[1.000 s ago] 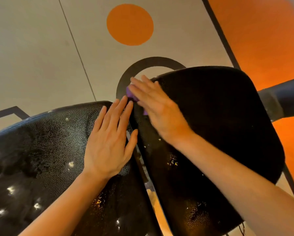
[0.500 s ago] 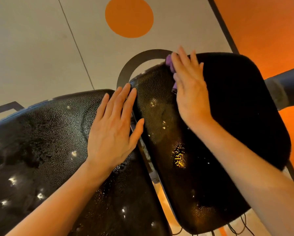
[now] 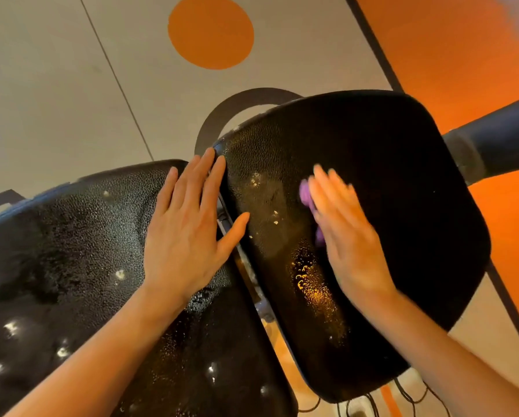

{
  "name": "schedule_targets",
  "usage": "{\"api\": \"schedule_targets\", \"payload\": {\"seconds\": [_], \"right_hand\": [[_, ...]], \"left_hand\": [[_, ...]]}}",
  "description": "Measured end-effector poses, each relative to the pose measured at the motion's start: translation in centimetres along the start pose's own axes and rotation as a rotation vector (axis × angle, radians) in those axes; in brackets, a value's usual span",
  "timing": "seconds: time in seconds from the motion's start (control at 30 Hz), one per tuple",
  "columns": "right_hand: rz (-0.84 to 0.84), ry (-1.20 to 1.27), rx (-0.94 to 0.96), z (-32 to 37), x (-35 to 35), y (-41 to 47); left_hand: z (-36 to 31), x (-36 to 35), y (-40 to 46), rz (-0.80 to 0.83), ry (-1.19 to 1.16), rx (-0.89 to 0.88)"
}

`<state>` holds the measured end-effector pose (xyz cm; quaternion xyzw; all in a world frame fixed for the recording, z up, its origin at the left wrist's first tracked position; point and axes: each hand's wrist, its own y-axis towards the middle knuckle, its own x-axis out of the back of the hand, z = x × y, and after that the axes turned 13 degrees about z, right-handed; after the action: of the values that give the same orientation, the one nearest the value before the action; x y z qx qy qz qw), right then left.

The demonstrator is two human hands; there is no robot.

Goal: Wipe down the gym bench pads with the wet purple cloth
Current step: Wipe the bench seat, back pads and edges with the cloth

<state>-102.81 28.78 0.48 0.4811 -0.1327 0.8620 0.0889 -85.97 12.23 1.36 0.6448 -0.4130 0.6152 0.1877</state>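
Two black textured bench pads fill the view. The left pad (image 3: 71,251) glistens with wet spots. My left hand (image 3: 186,224) lies flat on its right edge, fingers spread, thumb reaching across the gap to the right pad (image 3: 402,191). My right hand (image 3: 345,233) presses flat on the middle of the right pad, motion-blurred, with the purple cloth (image 3: 305,192) under its palm. Only a strip of cloth shows along the hand's left side. The right pad's left half shines wet; its right half looks dull.
A narrow gap with metal frame parts (image 3: 252,275) separates the pads. A dark padded bar (image 3: 498,139) juts in from the right. Below lies a beige floor with an orange circle (image 3: 210,31), a dark ring marking and an orange zone (image 3: 462,55). Black cables (image 3: 372,404) hang under the right pad.
My right hand with the cloth went from the right pad's near-left corner to its far edge, then came back toward me to the pad's middle. My left hand stayed put.
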Motion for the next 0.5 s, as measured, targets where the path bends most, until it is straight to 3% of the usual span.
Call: {"api": "schedule_targets", "payload": {"seconds": [0.07, 0.13, 0.27, 0.43, 0.5], "right_hand": [[0.054, 0.076, 0.008, -0.4, -0.1, -3.6], [0.011, 0.004, -0.026, -1.2, 0.9, 0.7], [-0.152, 0.127, -0.195, -1.1, 3.3, 11.2], [-0.017, 0.107, -0.047, 0.9, 0.1, -3.4], [-0.026, 0.09, -0.001, 0.4, 0.3, -1.8]], "left_hand": [[0.1, 0.1, -0.1, -0.001, 0.001, 0.009], [0.1, 0.1, 0.0, -0.002, 0.002, 0.003], [-0.1, 0.0, 0.1, -0.015, -0.008, 0.004], [-0.1, 0.1, 0.0, -0.01, -0.021, 0.004], [0.0, 0.1, 0.0, -0.015, -0.022, 0.002]]}}
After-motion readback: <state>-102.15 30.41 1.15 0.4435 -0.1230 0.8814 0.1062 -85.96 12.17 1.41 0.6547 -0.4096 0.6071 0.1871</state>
